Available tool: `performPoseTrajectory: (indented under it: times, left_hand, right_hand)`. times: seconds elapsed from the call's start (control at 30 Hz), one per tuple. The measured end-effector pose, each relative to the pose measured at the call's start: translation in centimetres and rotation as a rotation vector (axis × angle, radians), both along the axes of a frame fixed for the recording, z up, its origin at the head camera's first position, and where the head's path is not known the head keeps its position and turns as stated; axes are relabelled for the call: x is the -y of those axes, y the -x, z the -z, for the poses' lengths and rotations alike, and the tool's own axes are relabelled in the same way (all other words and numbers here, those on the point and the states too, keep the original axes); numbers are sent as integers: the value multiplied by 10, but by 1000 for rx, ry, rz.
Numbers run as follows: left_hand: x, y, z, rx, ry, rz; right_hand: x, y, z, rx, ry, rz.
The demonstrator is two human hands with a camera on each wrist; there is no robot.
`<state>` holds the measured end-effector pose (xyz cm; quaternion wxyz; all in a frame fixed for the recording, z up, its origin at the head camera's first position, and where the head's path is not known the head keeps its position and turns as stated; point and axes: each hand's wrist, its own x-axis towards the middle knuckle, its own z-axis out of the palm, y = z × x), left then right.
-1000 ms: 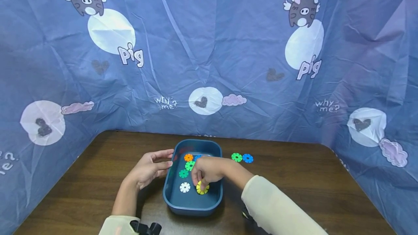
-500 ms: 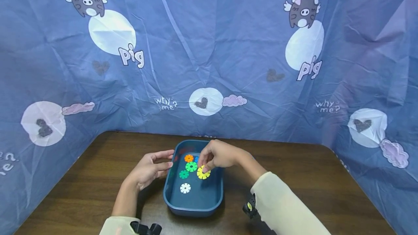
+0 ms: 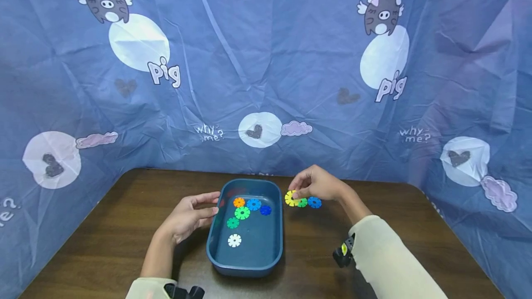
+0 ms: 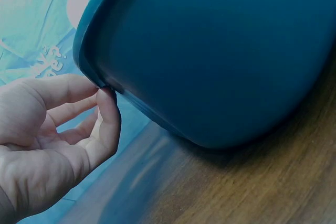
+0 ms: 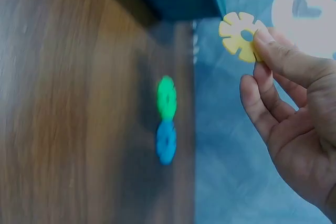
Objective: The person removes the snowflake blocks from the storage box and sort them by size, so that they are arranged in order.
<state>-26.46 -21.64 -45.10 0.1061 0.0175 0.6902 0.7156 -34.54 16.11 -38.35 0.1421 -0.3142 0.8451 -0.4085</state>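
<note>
Out, on the table point(image 3: 307, 239): green disc point(image 5: 167, 88), blue disc point(image 5: 166, 153). Beside the tray point(image 3: 245, 269): yellow disc point(image 5: 234, 29), which we are pinching in our right hand point(image 3: 323, 184). Remaining inside: six discs point(image 3: 238, 213) (one white). Our left hand point(image 3: 185, 218), uncurled, is touching the tray's wall.

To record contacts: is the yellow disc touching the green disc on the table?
Apart. The right wrist view shows a clear gap between the yellow disc, pinched in the right hand, and the green disc.

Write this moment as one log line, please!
left hand: holds tray rim | right hand: pinches yellow disc | table: green disc, blue disc
</note>
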Motion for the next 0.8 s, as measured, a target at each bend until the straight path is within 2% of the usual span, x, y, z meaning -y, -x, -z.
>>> performPoseTrajectory:
  times: [0.13, 0.33, 0.6, 0.8]
  left_hand:
    - [1, 0, 1, -3, -9, 4]
    - [2, 1, 2, -6, -7, 6]
    - [1, 0, 3, -3, -19, 10]
    - [2, 1, 2, 1, -18, 8]
  right_hand:
    - [-27, 7, 9, -23, 3, 83]
    - [-65, 10, 30, -4, 52, 207]
    - [-94, 7, 60, 117, 148, 321]
    - [-104, 1, 71, 205, 150, 451]
